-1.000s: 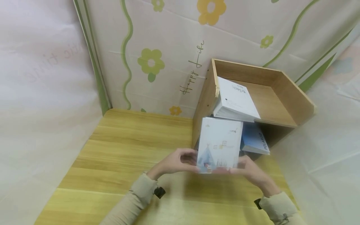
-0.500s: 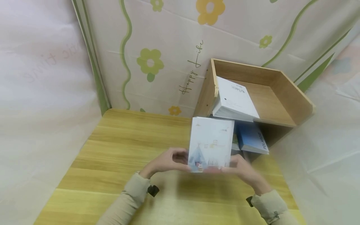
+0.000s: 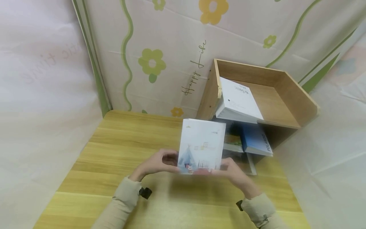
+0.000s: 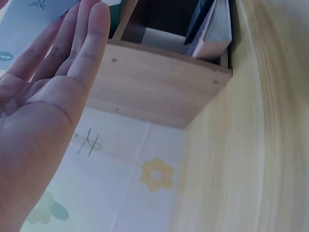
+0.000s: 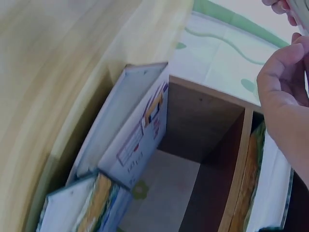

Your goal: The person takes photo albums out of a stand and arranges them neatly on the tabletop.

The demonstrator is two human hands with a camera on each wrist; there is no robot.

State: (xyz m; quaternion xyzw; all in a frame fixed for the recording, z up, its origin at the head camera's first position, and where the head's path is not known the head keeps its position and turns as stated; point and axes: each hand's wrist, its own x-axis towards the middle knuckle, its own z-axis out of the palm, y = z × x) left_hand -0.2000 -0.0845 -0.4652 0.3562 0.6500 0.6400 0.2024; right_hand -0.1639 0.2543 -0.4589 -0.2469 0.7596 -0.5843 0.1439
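A white book [image 3: 202, 133] with a blue tent on its cover is held up over the table, its cover turned toward the head camera. My left hand [image 3: 160, 161] grips its lower left side, thumb in front. At the lower right side my right hand [image 3: 234, 175] holds it likewise; the fingers behind the book are hidden in the head view. The left wrist view shows the left palm [image 4: 38, 116] with long fingers behind the book's bluish-white back [image 4: 29, 29]. In the right wrist view the right hand [image 5: 289, 92] appears at the right edge.
A wooden shelf unit [image 3: 206, 92] stands at the back right. On its top lies a white book [image 3: 241, 98], overhanging the front edge. Below it sits a blue book marked POLAROID [image 3: 257, 140], beside other books [image 5: 140, 130]. The wooden table [image 3: 128, 136] extends to the left.
Both hands have moved left together with the white tent book, from in front of the shelf's left part toward the table's middle. More of the lower compartments now shows.
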